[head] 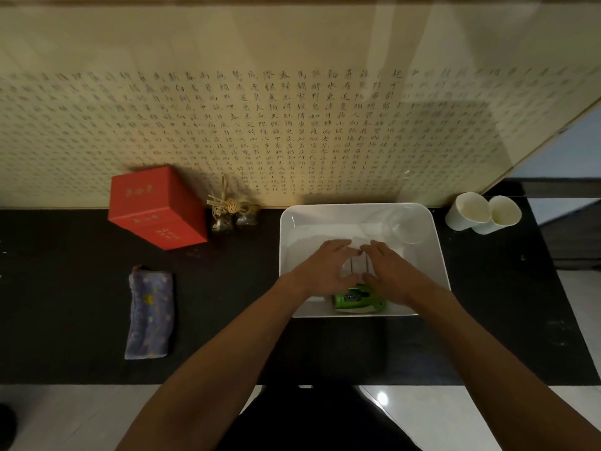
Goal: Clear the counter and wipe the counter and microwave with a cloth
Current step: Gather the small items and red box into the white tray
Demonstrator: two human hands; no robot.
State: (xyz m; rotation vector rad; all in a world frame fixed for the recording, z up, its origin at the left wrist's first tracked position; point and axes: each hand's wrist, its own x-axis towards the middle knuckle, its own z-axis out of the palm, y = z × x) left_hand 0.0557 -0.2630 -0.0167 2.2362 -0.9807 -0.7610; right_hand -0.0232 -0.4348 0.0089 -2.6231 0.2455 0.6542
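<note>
On the black counter (pixel 74 288) stands a white rectangular tray (pixel 325 210). Both my hands are inside it, fingertips meeting. My left hand (pixel 323 268) and my right hand (pixel 388 271) curl from either side round a small white object (pixel 358 265) with two thin dark lines on it; most of it is hidden. A green item (pixel 357 301) lies in the tray just below my hands. A clear glass (pixel 407 226) stands in the tray's far right corner. A folded purple cloth (pixel 150 312) lies on the counter to the left, apart from both hands.
A red box (pixel 156 206) stands at the back left by the wall, with two small tasselled ornaments (pixel 232 213) beside it. Two white paper cups (pixel 483 213) lie at the back right. The counter's front edge runs just below my forearms, with pale floor beyond.
</note>
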